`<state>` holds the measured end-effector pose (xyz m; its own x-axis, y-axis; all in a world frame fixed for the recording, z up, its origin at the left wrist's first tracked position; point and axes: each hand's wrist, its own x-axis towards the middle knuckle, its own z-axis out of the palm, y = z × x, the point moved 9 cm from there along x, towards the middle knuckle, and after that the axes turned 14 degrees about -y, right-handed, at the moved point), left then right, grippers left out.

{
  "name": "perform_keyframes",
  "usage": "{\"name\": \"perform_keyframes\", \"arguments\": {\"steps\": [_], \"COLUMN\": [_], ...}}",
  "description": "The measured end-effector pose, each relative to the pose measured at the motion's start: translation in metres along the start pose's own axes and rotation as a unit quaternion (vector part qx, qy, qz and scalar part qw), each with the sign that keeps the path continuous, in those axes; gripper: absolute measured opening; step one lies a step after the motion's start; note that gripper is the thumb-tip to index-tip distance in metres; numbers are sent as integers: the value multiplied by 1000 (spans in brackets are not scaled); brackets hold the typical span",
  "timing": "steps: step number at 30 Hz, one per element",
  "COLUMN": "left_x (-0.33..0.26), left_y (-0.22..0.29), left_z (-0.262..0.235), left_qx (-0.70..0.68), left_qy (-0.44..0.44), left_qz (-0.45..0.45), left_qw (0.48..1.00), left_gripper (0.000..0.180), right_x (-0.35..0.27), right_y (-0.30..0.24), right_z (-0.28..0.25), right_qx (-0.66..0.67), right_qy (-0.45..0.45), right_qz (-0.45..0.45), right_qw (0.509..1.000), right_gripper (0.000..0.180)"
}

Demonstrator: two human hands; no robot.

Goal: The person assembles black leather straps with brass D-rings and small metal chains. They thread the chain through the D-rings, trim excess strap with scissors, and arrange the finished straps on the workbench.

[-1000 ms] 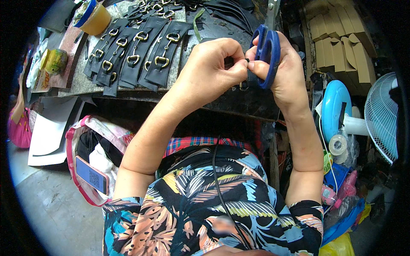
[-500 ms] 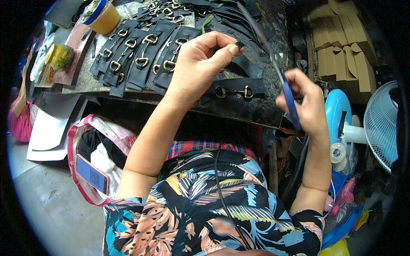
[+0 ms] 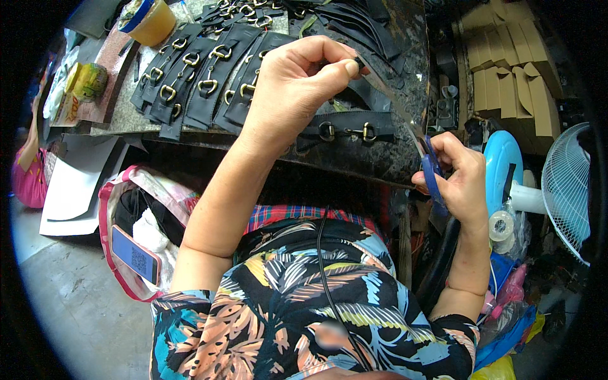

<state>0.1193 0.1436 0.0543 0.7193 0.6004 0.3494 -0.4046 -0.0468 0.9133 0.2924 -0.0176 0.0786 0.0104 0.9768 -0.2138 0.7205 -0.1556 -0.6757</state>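
My left hand point(image 3: 294, 82) is raised over the workbench, thumb and forefinger pinching a small black piece point(image 3: 360, 62), probably a strap end; most of it is hidden by the fingers. In my right hand point(image 3: 461, 174), at the bench's front right edge, is a pair of scissors point(image 3: 432, 170) with blue handles. Its blades slant up to the left, their tips close to the black piece; whether they touch it I cannot tell. Below the blades lies a black strap point(image 3: 348, 128) with a gold-coloured horsebit buckle. Several similar black straps point(image 3: 212, 76) lie in a row to the left.
An orange tub point(image 3: 155, 26) with a blue rim and a yellow-green container point(image 3: 88, 82) stand at the left. Cardboard boxes point(image 3: 506, 88) are stacked at the right, above a fan point(image 3: 567, 190). A bag point(image 3: 117, 253) holding a phone point(image 3: 135, 255) sits lower left.
The scissors have come down and turned left, bringing the blades to the black piece. My right hand is slightly lower; my left hand has risen a little.
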Motion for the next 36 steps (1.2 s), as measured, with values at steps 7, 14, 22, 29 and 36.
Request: {"name": "perform_keyframes", "arguments": {"steps": [7,14,22,29,36], "left_x": [0,0,4,8,6], "left_y": [3,8,12,4,9], "left_z": [6,10,10,5,1], "left_qx": [17,23,151,88,49], "left_qy": [7,15,-1,3,-19], "left_qz": [-16,-17,-18,-30,-19], "left_qw": [1000,999,988,996,998], "left_gripper": [12,12,13,20,9], "right_x": [-2,-4,-4,4,9], "right_y": [-15,-13,-3,21,21], "right_z": [-6,-3,1,10,14], "right_qx": [-103,-100,-85,77,144], "right_qy": [27,25,41,19,-15], "right_qz": [-66,-54,-76,-12,-25], "right_qw": [992,993,993,997,989], "right_gripper": [43,45,39,25,31]}}
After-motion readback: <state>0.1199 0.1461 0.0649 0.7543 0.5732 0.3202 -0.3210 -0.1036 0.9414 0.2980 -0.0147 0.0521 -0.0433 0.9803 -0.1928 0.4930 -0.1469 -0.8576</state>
